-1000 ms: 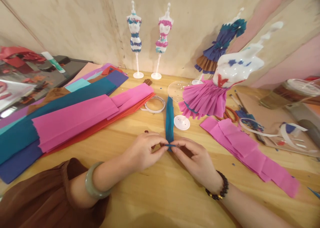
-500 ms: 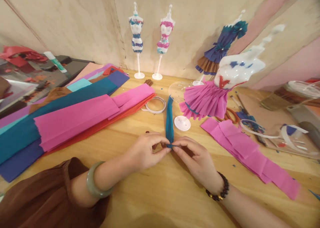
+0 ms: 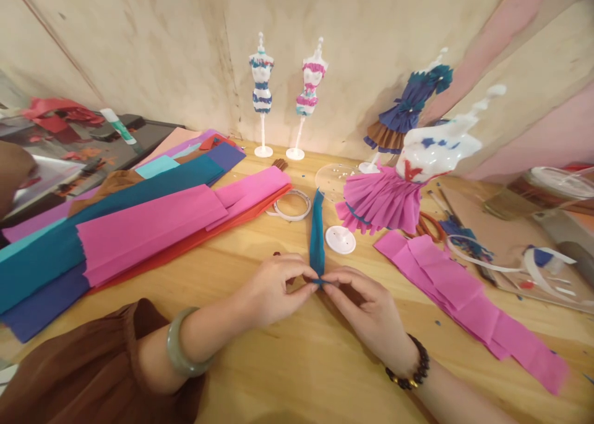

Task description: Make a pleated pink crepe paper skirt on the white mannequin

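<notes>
A narrow teal strip of crepe paper [image 3: 317, 232] stretches away from me over the wooden table. My left hand [image 3: 283, 288] pinches its near end between thumb and fingertips from the left. From the right, my right hand [image 3: 366, 306] pinches the same end, the two sets of fingertips almost touching. The bit between them looks small and folded. Just right of the strip lies a white round disc [image 3: 340, 239]. Beyond that stands a white mini dress form [image 3: 439, 148] with a pleated pink paper skirt [image 3: 383, 198]. A roll of double-sided tape [image 3: 292, 205] lies left of the strip.
Folded crepe paper, with a pink sheet [image 3: 153, 229] on top, covers the left side. Pink strips [image 3: 468, 294] lie at the right, near orange-handled scissors [image 3: 431, 226]. Two small dress forms [image 3: 262, 96] and a dressed one [image 3: 408, 105] stand by the wall. A glue stick [image 3: 119, 129] is at far left.
The whole scene sits slightly lower in view, as the head has tilted a little. Both hands keep pinching the strip's near end, with only small finger movement.
</notes>
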Demonstrator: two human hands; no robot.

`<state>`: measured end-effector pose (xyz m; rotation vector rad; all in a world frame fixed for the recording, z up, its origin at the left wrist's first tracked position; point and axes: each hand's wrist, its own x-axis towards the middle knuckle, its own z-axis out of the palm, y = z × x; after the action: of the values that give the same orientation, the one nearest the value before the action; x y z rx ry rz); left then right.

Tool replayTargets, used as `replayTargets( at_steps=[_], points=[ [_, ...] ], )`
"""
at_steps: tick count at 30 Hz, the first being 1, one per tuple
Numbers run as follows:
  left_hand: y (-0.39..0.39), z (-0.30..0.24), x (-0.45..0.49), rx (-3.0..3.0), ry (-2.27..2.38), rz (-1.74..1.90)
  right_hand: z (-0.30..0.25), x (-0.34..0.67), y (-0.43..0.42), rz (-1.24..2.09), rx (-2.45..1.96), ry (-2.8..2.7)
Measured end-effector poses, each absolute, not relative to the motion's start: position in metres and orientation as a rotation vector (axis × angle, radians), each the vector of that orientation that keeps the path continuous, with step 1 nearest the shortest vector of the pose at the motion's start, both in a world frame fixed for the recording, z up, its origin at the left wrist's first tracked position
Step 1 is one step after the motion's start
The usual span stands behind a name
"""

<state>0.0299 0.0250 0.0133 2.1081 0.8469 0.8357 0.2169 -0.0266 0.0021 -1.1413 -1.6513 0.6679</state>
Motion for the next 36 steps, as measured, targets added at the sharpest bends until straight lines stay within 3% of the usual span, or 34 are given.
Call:
replayTargets(
  at_steps=[17,36],
  points=[
    [0.0272,0.0162,0.0306,1.836,0.851,0.749,0.0032,0.2169,-0.0269,0.568,-1.047,-1.701],
    [0.0285,0.0182,0.0282,1.654,0.842,0.659,0.0032,0.2246,-0.029,0.093,-1.006,-2.001]
  ],
)
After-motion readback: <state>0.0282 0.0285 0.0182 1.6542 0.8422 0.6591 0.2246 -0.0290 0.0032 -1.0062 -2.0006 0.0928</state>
